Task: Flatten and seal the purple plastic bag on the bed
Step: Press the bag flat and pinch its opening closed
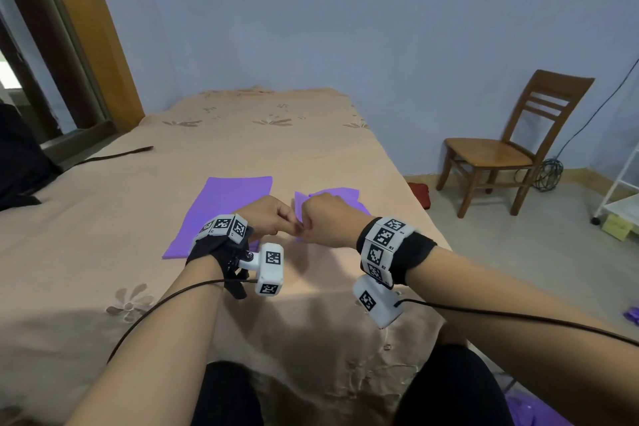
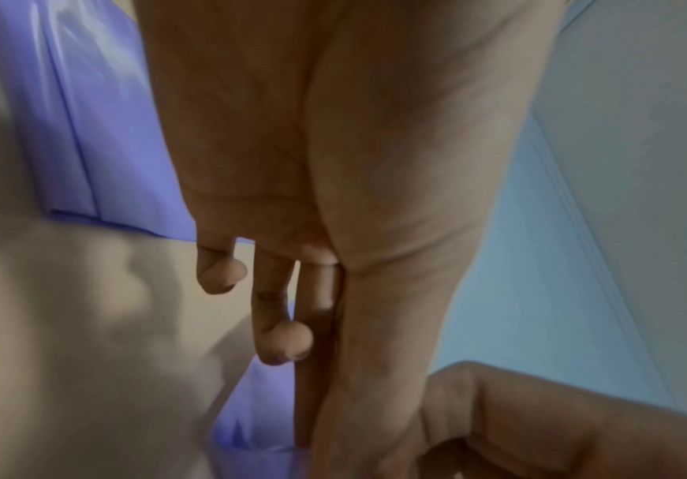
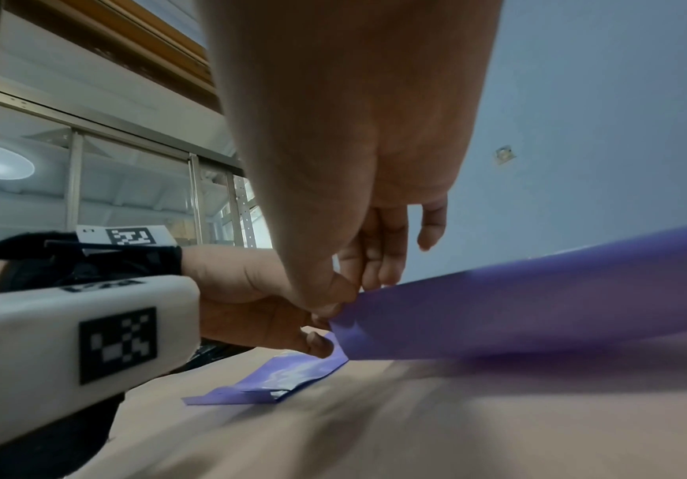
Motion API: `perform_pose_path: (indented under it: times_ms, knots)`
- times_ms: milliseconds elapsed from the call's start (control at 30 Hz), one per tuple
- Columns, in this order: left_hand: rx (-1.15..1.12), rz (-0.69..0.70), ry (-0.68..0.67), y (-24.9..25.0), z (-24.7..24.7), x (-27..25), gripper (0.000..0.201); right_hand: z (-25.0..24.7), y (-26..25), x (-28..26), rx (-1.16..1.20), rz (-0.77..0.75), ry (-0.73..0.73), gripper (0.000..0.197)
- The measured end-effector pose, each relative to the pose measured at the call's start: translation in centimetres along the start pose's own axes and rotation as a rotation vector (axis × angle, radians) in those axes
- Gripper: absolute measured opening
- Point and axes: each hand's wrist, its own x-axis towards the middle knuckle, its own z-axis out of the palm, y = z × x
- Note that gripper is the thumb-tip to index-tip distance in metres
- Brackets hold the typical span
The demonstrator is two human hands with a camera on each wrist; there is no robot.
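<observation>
Two purple plastic bags lie on the peach bed [image 1: 242, 149]. One purple bag [image 1: 224, 211] rests flat at the left, also seen in the wrist views [image 3: 276, 379] [image 2: 100, 129]. The other purple bag [image 1: 335, 197] [image 3: 538, 308] is lifted at its near corner, off the sheet. My left hand [image 1: 288, 223] [image 3: 321, 346] and right hand [image 1: 309, 226] [image 3: 333, 304] meet at that corner, and each pinches it between thumb and fingers. In the left wrist view the held bag [image 2: 251, 421] shows below my curled fingers [image 2: 284, 340], with the right hand [image 2: 558, 421] beside them.
A black strap [image 1: 121, 154] and a dark bag [image 1: 20, 162] lie on the bed's left side. The bed's right edge runs just beyond the held bag. On the floor stand a wooden chair [image 1: 511, 145] and a white rack [image 1: 622, 190]; more purple plastic [image 1: 532, 411] lies by my knee.
</observation>
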Motion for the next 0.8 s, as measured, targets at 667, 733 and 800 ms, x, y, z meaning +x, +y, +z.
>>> perform_pose_path:
  times_ms: [667, 733, 800]
  knots:
    - [-0.292, -0.02, 0.032, -0.9, -0.3, 0.1, 0.006, 0.2, 4.7, -1.3, 0.272, 0.019, 0.067, 0.013]
    - [-0.296, -0.018, 0.026, -1.2, -0.4, 0.0, 0.009, 0.2, 5.6, -1.8, 0.254, 0.03, 0.074, 0.012]
    - [-0.302, -0.021, 0.025, -1.3, -0.4, -0.1, 0.015, 0.0, 6.5, -2.3, 0.251, 0.036, 0.082, 0.01]
